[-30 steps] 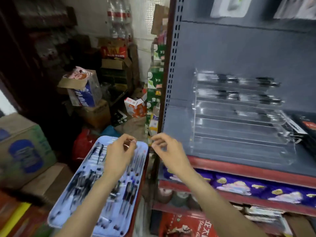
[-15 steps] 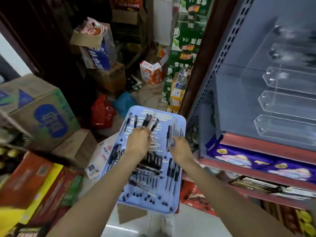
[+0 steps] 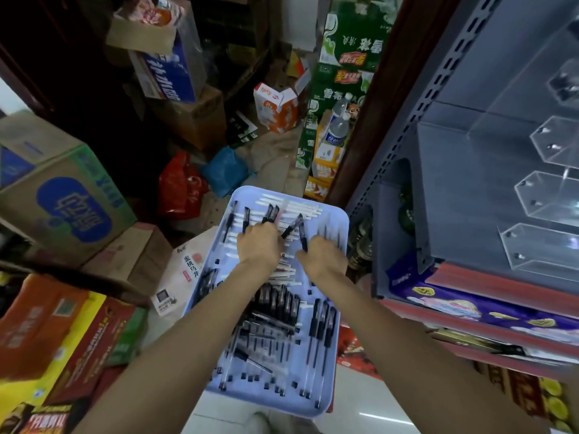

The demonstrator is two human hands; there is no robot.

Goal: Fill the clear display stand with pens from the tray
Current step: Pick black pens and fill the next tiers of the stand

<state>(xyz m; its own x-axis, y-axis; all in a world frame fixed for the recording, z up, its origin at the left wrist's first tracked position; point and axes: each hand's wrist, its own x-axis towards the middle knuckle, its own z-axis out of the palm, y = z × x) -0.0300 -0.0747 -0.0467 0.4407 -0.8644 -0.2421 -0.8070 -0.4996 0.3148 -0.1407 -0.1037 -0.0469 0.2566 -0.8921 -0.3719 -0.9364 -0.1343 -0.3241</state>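
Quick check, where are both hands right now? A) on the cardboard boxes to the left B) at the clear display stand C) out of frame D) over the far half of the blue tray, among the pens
D: the left hand and right hand are both down among the pens over the far half of the blue tray, while the clear display stand sits untouched on the shelf to the right.

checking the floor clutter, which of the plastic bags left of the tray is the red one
The red bag is the left one, nearer the large cardboard box; the bag beside it toward the shelving is blue.

both hands (image 3: 258, 245) (image 3: 324, 256) down among pens (image 3: 282, 303) in the blue tray (image 3: 340, 219), clear stand (image 3: 545, 195) at right
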